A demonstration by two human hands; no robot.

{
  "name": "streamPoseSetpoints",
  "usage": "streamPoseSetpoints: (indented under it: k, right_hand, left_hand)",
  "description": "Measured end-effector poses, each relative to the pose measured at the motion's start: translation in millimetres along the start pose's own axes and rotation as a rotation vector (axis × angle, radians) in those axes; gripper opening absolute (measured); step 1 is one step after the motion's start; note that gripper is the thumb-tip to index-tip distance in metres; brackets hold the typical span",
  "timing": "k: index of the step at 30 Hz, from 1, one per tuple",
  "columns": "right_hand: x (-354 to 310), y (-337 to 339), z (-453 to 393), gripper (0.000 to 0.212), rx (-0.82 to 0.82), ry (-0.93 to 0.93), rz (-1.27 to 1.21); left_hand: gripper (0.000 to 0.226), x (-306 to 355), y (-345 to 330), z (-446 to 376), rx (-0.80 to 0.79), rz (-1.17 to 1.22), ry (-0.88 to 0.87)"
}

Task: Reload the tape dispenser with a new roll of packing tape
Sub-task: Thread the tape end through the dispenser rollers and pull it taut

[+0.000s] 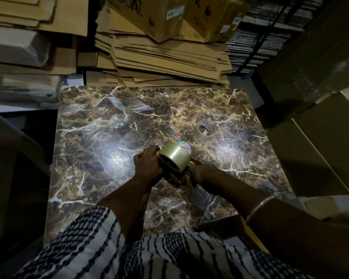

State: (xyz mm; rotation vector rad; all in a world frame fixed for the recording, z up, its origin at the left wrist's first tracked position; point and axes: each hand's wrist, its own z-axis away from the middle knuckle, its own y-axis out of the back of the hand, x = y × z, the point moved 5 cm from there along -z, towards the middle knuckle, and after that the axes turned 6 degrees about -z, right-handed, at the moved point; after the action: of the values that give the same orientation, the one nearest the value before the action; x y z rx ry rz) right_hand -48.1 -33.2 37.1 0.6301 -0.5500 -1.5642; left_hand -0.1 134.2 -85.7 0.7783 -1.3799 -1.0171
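Striped garment, nearest the camera: both forearms reach out from it over the counter [101,125], a dark marbled slab with glossy patches.

Right hand [199,173]: low at the rear of the tape dispenser [181,176], apparently at its handle. The fingers are hidden behind the frame, so whether this grip is closed round the handle cannot be told. A metal bangle [260,206] sits on that forearm.

Tape dispenser: black and orange frame, held just above or on the counter near its middle, between the two hands. Likely rigid plastic and metal, light; the toothed blade end is one to keep fingers away from. Best held by the handle.

New roll [174,158]: full, clear-tan packing tape with a printed core label, seated on or at the dispenser's hub. Judged stiff as a hoop, moderately light, smooth and slippery on its outer face, sticky at the free end. Take it by the two flat sides or across the width.

Left hand [147,166]: fingers curled round the roll's left side, holding it against the dispenser.

Spent roll [205,129]: nearly bare, thin ring, lying apart on the counter beyond the dispenser, to the right.

Farthest: stacked flattened cardboard [159,57] and cartons behind the counter.
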Motion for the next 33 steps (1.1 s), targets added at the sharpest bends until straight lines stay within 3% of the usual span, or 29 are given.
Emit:
streamPoseSetpoints:
  k: [8,14,20,29,33]
  right_hand:
    - [-0.5,5.9,-2.6,0.031,0.008,0.042,0.097]
    - [11.8,-3.5,5.4,0.031,0.017,0.078,0.121]
    - [5.2,8.6,0.6,0.034,0.048,0.050,0.090]
    - [16.3,-9.3,17.2,0.042,-0.013,0.042,0.014]
    - [12.6,-1.8,1.1,0.034,0.008,-0.006,-0.109]
  left_hand:
    - [0.048,-1.5,0.9,0.0,-0.007,0.007,0.000]
    - [0.030,-2.7,0.5,-2.7,-0.013,-0.015,0.017]
    - [0.038,0.9,3.4,-1.5,-0.010,-0.044,0.014]
    - [0.021,2.8,6.8,0.6,-0.060,-0.081,0.046]
    - [0.034,3.7,3.5,2.7,-0.100,-0.089,0.047]
